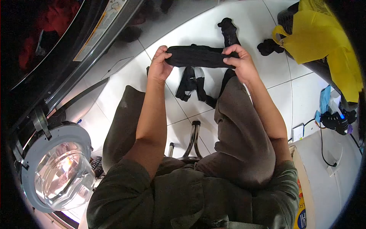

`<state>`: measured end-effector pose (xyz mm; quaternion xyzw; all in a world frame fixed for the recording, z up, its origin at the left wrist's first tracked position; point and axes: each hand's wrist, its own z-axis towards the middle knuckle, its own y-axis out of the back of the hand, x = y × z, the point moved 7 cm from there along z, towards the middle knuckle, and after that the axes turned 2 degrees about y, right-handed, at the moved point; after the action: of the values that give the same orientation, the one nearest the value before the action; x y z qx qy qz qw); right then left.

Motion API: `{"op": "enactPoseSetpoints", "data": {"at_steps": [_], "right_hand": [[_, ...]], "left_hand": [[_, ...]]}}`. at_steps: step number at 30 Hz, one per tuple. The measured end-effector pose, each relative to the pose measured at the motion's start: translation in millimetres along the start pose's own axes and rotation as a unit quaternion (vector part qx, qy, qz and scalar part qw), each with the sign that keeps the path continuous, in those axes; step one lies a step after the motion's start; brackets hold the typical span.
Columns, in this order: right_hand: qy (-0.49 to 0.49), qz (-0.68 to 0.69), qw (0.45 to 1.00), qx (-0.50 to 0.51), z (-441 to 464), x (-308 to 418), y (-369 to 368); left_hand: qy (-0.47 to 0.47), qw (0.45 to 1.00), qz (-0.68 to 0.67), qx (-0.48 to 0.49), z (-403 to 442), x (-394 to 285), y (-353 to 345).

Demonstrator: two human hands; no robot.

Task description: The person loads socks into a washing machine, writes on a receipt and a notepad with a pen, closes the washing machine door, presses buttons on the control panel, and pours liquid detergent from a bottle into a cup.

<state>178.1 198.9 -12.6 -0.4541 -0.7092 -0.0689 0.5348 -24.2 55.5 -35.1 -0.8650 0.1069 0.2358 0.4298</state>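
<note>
A black sock (196, 56) is stretched flat and level between my hands, above the floor. My left hand (160, 65) pinches its left end between thumb and fingers. At the other end, my right hand (243, 64) grips the fabric, thumb and fingers closed on it. Below the held sock, crumpled dark socks with some grey (187, 84) lie on the tiles. Another black sock (229, 32) lies just beyond my right hand, and a bunched black one (270, 47) is farther right.
On the left stands a front-loading washing machine, its round glass door (63, 173) swung open and red cloth (51, 34) inside. Yellow plastic bags (316, 34) hang at the upper right. A cable (323, 150) and small items lie at the right. Metal stool legs (194, 137) show between my knees.
</note>
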Motion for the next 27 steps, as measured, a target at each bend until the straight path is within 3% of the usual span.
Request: {"op": "enactPoseSetpoints", "data": {"at_steps": [2, 3, 5, 7, 9, 12, 16, 17, 18, 19, 21, 24, 25, 27], "right_hand": [[0.018, -0.069, 0.997, 0.028, -9, -11, -7], [-0.002, -0.153, 0.986, 0.062, -12, -26, -11], [-0.203, -0.249, 0.94, 0.118, -33, -68, -26], [-0.105, -0.292, 0.93, 0.198, -43, -86, -43], [-0.098, -0.304, 0.925, 0.205, -42, -91, -40], [-0.037, -0.377, 0.916, 0.129, -29, -68, -25], [0.009, -0.343, 0.939, 0.029, -15, -62, 12], [0.07, -0.401, 0.912, -0.043, -14, -43, 19], [0.129, -0.454, 0.874, -0.115, -17, -27, 24], [0.16, -0.472, 0.849, -0.175, -16, -22, 32], [0.065, -0.442, 0.848, -0.284, -16, -30, 59], [0.024, -0.484, 0.822, -0.299, -10, -33, 79], [0.024, -0.485, 0.821, -0.299, -7, -34, 85], [-0.079, -0.483, 0.847, -0.209, 4, -56, 88]], "left_hand": [[0.001, 0.993, 0.047, -0.105, -7, 6, 27], [0.004, 0.994, 0.04, -0.102, -5, 13, 36], [0.088, 0.935, 0.265, -0.219, -19, 16, 63], [0.14, 0.908, 0.323, -0.228, -27, 21, 69], [0.171, 0.881, 0.379, -0.228, -31, 26, 70], [0.16, 0.892, 0.38, -0.184, -21, 31, 65], [0.117, 0.92, 0.356, -0.116, -1, 44, 43], [0.083, 0.932, 0.343, -0.083, 10, 48, 38], [0.031, 0.908, 0.414, -0.065, 26, 58, 50], [0.032, 0.908, 0.413, -0.066, 28, 63, 40], [-0.011, 0.838, 0.518, -0.171, 34, 59, 35], [-0.02, 0.802, 0.561, -0.203, 49, 56, 31], [-0.02, 0.802, 0.561, -0.203, 52, 57, 29], [-0.005, 0.709, 0.696, -0.115, 62, 63, 17]]}}
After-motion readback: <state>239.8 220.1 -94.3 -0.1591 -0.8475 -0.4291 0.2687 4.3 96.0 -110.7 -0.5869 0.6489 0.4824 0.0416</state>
